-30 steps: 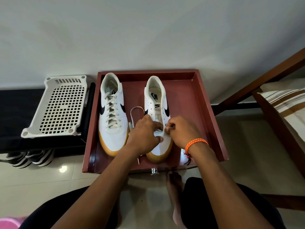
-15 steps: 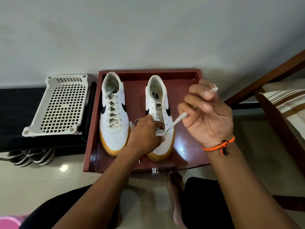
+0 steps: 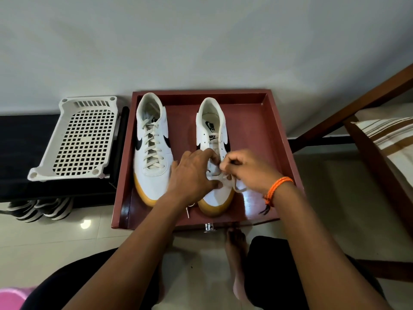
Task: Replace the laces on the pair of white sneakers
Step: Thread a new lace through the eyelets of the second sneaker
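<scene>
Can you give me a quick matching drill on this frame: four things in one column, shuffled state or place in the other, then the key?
Things:
1. left sneaker
2. right sneaker
3. white basket
4. orange bracelet

States or places:
A. on the right wrist
B. laced all the way up
C. upper eyelets bare, both hands at its toe end
D. outside the red tray, to its left

Pairs: 1-B, 2-C, 3-D, 4-A
</scene>
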